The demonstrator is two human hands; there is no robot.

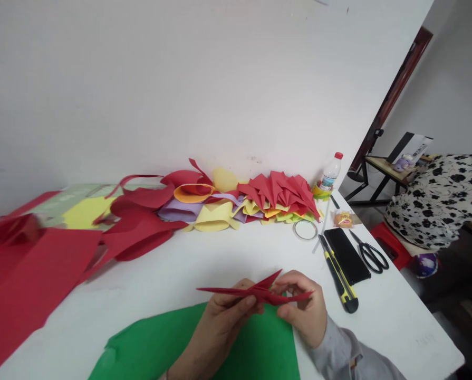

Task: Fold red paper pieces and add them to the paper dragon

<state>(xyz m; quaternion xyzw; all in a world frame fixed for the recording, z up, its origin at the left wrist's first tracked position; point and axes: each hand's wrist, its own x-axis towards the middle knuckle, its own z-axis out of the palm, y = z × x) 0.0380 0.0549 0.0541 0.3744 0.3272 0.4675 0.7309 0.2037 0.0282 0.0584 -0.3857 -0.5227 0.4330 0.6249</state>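
Observation:
A thin folded red paper piece [255, 291] with pointed ends is held flat above the table between both hands. My left hand [220, 322] pinches its left half with curled fingers. My right hand [304, 309] pinches its right end between thumb and fingers. A green paper sheet [160, 343] lies on the white table [204, 258] right under both hands.
Red sheets [30, 269] cover the left side. A heap of folded red, yellow and purple papers [239, 200] lines the wall. On the right lie a tape ring [305, 229], a utility knife [338, 279], a black case [346, 254], scissors [372, 254] and a bottle [330, 174]. A person in a flowered top [437, 200] sits beyond.

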